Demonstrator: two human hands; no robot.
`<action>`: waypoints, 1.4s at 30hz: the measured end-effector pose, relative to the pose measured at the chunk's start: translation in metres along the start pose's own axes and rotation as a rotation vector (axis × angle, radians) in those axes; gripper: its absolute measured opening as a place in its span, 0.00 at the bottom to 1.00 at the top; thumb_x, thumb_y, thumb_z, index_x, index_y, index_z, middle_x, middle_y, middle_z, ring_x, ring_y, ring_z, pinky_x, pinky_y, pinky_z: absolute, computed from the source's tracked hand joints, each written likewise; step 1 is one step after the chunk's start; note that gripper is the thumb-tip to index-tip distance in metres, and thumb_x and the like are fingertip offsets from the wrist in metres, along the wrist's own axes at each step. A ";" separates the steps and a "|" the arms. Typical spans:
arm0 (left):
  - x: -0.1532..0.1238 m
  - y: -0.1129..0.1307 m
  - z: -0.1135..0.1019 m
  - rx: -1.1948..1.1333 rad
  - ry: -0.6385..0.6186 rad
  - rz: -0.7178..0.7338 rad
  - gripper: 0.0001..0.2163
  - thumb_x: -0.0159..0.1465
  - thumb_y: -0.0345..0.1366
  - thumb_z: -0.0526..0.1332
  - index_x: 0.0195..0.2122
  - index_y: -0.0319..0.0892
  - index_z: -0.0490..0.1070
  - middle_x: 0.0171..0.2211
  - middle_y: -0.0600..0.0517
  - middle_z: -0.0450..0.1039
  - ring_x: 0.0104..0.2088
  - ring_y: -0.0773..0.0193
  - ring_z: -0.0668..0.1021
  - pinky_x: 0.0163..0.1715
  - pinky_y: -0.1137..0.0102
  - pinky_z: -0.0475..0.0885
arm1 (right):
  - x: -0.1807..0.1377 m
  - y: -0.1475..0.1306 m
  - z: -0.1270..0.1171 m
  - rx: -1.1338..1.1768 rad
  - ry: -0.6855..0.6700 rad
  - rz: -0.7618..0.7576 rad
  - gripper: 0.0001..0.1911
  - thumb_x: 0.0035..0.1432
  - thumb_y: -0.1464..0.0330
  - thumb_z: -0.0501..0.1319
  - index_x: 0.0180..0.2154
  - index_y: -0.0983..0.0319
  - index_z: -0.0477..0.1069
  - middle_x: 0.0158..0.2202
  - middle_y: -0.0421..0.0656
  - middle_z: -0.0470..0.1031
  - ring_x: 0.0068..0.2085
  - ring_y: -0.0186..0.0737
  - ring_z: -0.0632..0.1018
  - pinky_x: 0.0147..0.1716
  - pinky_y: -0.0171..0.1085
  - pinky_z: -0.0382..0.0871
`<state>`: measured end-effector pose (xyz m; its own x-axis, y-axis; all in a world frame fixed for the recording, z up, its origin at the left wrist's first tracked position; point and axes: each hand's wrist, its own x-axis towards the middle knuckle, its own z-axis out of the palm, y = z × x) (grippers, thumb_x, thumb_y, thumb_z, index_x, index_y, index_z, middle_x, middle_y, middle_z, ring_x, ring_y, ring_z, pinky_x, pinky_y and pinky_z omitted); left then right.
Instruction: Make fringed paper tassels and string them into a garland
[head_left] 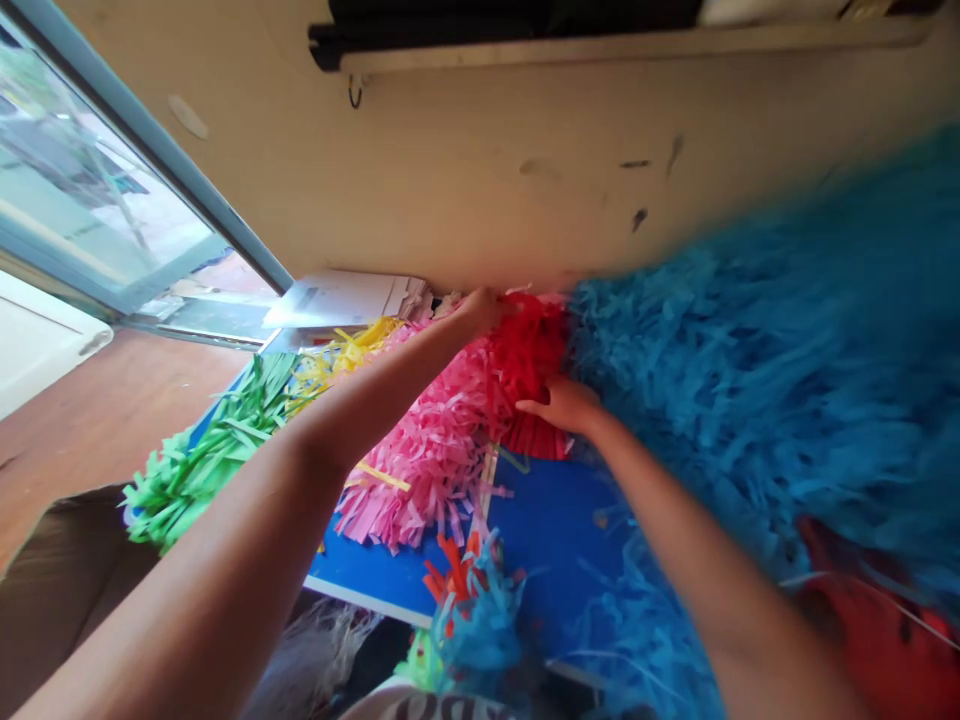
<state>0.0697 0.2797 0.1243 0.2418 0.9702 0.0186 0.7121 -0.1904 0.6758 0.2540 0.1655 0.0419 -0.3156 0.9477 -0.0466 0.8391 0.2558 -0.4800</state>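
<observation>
Red fringe (529, 355) clutched by left hand (480, 308); right hand (564, 405) against it, fingers hidden, grip unclear.

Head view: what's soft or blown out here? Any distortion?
Head view: the blue fringe pile at right is smeared, likely motion blur; head view: the left hand and right hand on the red fringe are fairly sharp; head view: the window at left is washed out, light soft, no hard shadows; head view: wide-angle stretch slants the window frame and enlarges the near forearms.
</observation>
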 end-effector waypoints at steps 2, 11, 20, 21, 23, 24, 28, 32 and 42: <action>-0.012 0.009 -0.015 0.075 0.066 -0.015 0.07 0.55 0.34 0.66 0.23 0.38 0.73 0.19 0.53 0.66 0.31 0.60 0.75 0.34 0.69 0.66 | -0.006 -0.005 -0.004 -0.043 0.082 -0.007 0.31 0.55 0.46 0.64 0.55 0.55 0.72 0.50 0.48 0.79 0.49 0.55 0.79 0.45 0.45 0.70; -0.085 0.077 -0.072 0.064 0.370 0.240 0.06 0.62 0.34 0.58 0.36 0.39 0.74 0.27 0.53 0.72 0.27 0.67 0.72 0.29 0.74 0.64 | -0.004 -0.054 -0.022 0.446 0.882 -0.092 0.29 0.69 0.55 0.38 0.45 0.61 0.74 0.47 0.51 0.79 0.51 0.46 0.77 0.54 0.47 0.68; -0.152 0.075 -0.108 -0.005 0.767 0.323 0.02 0.63 0.30 0.59 0.34 0.41 0.70 0.27 0.54 0.72 0.27 0.68 0.72 0.30 0.73 0.65 | -0.043 -0.118 -0.004 0.459 0.824 -0.132 0.21 0.63 0.54 0.53 0.43 0.61 0.76 0.43 0.51 0.80 0.46 0.50 0.79 0.51 0.49 0.71; -0.159 0.074 -0.110 0.039 0.732 0.319 0.02 0.63 0.30 0.59 0.35 0.41 0.70 0.27 0.53 0.73 0.27 0.67 0.72 0.30 0.73 0.65 | -0.051 -0.124 -0.003 0.456 0.835 -0.155 0.20 0.63 0.55 0.53 0.43 0.61 0.75 0.44 0.51 0.80 0.47 0.50 0.79 0.52 0.49 0.70; -0.176 0.072 -0.110 0.183 0.620 0.403 0.04 0.65 0.33 0.59 0.39 0.41 0.71 0.30 0.52 0.75 0.30 0.66 0.75 0.32 0.73 0.67 | -0.067 -0.137 -0.002 0.486 0.858 -0.183 0.19 0.65 0.57 0.51 0.43 0.61 0.74 0.44 0.51 0.79 0.47 0.48 0.78 0.52 0.47 0.70; -0.186 0.071 -0.109 0.260 0.562 0.465 0.05 0.66 0.35 0.58 0.41 0.42 0.72 0.32 0.51 0.77 0.32 0.65 0.76 0.33 0.72 0.68 | -0.075 -0.143 -0.001 0.511 0.857 -0.184 0.19 0.65 0.57 0.50 0.41 0.61 0.74 0.42 0.50 0.79 0.46 0.47 0.78 0.50 0.46 0.71; -0.223 0.060 -0.107 0.437 0.448 0.686 0.11 0.70 0.40 0.55 0.43 0.44 0.75 0.37 0.48 0.81 0.40 0.61 0.80 0.43 0.67 0.71 | -0.120 -0.168 0.011 0.621 0.779 -0.170 0.20 0.69 0.58 0.45 0.33 0.58 0.70 0.30 0.45 0.76 0.34 0.42 0.77 0.37 0.40 0.73; -0.254 0.051 -0.093 0.486 0.387 0.833 0.11 0.70 0.41 0.56 0.41 0.46 0.77 0.38 0.51 0.82 0.39 0.65 0.82 0.55 0.63 0.67 | -0.162 -0.180 0.018 0.404 1.000 -0.287 0.15 0.68 0.60 0.50 0.46 0.59 0.71 0.45 0.51 0.76 0.50 0.48 0.76 0.50 0.48 0.71; -0.302 0.037 -0.001 0.465 0.312 0.630 0.15 0.67 0.26 0.54 0.46 0.47 0.77 0.46 0.49 0.80 0.49 0.59 0.78 0.59 0.58 0.66 | -0.170 -0.087 -0.011 -0.331 0.800 -0.106 0.15 0.64 0.68 0.55 0.48 0.53 0.77 0.49 0.41 0.80 0.59 0.51 0.71 0.66 0.61 0.37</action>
<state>0.0228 -0.0199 0.1443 0.5404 0.6460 0.5392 0.7207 -0.6861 0.0998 0.2392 -0.0158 0.1019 -0.0977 0.7331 0.6731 0.9476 0.2751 -0.1621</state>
